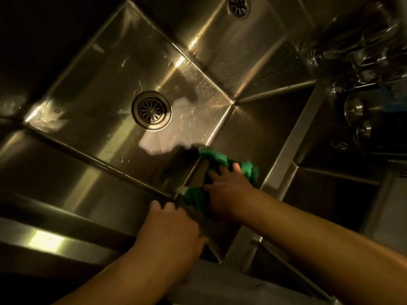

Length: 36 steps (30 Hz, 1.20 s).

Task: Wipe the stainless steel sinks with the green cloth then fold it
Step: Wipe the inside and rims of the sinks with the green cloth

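Observation:
A stainless steel sink basin (pixel 103 89) fills the middle of the head view, wet, with a round drain (pixel 151 110). A second sink basin (pixel 220 36) lies beyond it, its drain (pixel 239 5) at the top edge. The crumpled green cloth (pixel 217 158) lies in the near right corner of the middle basin, against the side wall. My right hand (pixel 226 186) presses on the cloth with fingers spread over it; part of the cloth bulges out below the palm. My left hand (pixel 169 230) grips the sink's near rim (pixel 193 212), fingers curled over the edge.
A tap and metal fittings (pixel 361 60) stand at the upper right, blurred. A third sink basin (pixel 330 194) opens to the right behind a divider. A steel front ledge (pixel 46 241) runs along the lower left. The light is dim.

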### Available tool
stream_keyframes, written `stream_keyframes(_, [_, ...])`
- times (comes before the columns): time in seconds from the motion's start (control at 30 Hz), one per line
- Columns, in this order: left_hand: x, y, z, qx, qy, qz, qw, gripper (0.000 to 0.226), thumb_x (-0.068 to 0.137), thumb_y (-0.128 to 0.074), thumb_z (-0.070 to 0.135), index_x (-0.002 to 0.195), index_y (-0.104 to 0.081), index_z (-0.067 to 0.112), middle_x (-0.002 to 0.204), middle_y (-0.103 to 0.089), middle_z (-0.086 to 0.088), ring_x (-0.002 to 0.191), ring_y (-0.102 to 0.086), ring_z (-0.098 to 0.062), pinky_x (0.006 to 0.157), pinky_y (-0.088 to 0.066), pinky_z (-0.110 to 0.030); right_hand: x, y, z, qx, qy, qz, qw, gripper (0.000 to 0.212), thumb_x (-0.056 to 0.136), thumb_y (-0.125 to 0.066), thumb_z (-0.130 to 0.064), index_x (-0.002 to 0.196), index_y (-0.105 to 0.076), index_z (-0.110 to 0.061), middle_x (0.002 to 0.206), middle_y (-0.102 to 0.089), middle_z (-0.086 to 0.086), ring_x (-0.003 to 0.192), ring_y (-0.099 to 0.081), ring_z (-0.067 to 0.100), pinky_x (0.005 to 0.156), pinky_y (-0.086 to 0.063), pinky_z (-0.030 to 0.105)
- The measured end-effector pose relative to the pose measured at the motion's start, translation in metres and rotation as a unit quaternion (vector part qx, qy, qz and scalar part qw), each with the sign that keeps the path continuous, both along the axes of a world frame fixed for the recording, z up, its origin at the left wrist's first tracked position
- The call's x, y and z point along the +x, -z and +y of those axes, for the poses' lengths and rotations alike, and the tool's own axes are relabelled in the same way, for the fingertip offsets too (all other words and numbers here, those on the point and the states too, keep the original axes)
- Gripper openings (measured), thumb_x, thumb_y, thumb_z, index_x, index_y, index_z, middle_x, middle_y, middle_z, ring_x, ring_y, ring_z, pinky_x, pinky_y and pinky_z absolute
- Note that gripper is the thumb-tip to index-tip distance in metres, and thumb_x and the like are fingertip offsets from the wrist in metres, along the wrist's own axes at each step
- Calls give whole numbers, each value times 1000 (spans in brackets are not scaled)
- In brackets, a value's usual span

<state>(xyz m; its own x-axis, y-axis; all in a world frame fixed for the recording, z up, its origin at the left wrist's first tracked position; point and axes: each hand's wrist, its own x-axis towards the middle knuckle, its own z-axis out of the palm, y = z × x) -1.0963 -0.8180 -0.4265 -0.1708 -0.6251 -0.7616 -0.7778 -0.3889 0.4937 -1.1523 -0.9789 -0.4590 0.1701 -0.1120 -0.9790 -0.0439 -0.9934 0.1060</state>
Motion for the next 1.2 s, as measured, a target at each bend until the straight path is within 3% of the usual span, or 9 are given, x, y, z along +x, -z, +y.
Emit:
stream_keyframes(0.1, [13, 2, 2, 9, -10, 2, 1000, 59, 105, -27, 63, 136, -57, 23, 137, -56, -7, 126, -48, -28, 105, -33, -50, 10, 27, 1, 28, -27, 56, 998, 60, 95, -57, -56, 150, -43, -37, 161, -30, 5, 147, -26, 35, 118, -16, 62])
stream_keyframes(0.23, [15, 5, 4, -2, -25, 24, 999, 58, 104, -28, 64, 133, -56, 23, 135, -56, -6, 122, -50, -27, 101, -37, -48, 33, 60, -33, 15, -29, 79, 996, 55, 97, -55, -54, 148, -46, -35, 154, -43, 1, 135, -44, 28, 114, -35, 49])
stream_keyframes(0.33, [16, 9, 6, -34, -48, 34, 998, 56, 104, -28, 64, 133, -56, 24, 134, -56, -5, 122, -51, -26, 99, -39, -47, 52, 67, -72, -26, -7, 34, 999, 66, 90, -62, -62, 150, -47, -37, 159, -39, -3, 147, -36, 27, 122, -23, 54])
stream_keyframes(0.4, [16, 9, 8, -76, -71, 37, 994, 53, 104, -28, 63, 129, -56, 26, 128, -57, -3, 117, -52, -24, 94, -39, -46, 63, 66, -94, -67, -11, 23, 997, 61, 92, -66, -46, 149, -49, -34, 161, -37, -2, 149, -32, 29, 121, -20, 55])
stream_keyframes(0.5, [19, 10, 6, -129, -114, 30, 985, 46, 103, -27, 61, 124, -53, 30, 123, -55, 1, 114, -51, -21, 96, -40, -45, 74, 63, -110, -119, -10, 32, 992, 72, 83, -74, -24, 150, -47, -31, 160, -36, 1, 149, -29, 31, 118, -21, 54])
stream_keyframes(0.7, [19, 14, 6, -158, -176, 20, 971, 42, 103, -27, 59, 121, -54, 33, 122, -56, 5, 113, -51, -18, 96, -40, -41, 70, 44, -110, -169, 0, -23, 985, 52, 92, -63, -33, 142, -54, -28, 154, -41, 4, 144, -32, 33, 115, -23, 57])
stream_keyframes(0.97, [22, 8, 5, -150, -134, -21, 979, 47, 104, -27, 58, 134, -50, 31, 140, -49, 1, 132, -43, -23, 113, -34, -47, 52, -14, -79, -123, -42, -11, 991, 68, 77, -75, -14, 140, -54, -27, 152, -42, 5, 143, -32, 34, 110, -28, 60])
stream_keyframes(1.13, [65, -10, 5, -186, -119, -59, 973, 64, 101, -9, 58, 150, -36, 28, 156, -31, 1, 146, -26, -23, 122, -19, -41, 43, -28, -61, -44, -81, -138, 986, 54, 95, -59, -16, 145, -48, -32, 159, -36, 4, 147, -30, 35, 111, -28, 54])
stream_keyframes(1.2, [83, -13, -11, -221, -169, -39, 960, 62, 104, -13, 45, 152, -39, 15, 156, -33, -6, 144, -30, -25, 115, -24, -28, 54, -30, -57, -29, -107, -209, 972, 51, 97, -56, -19, 146, -47, -31, 157, -36, 5, 142, -34, 37, 108, -30, 54])
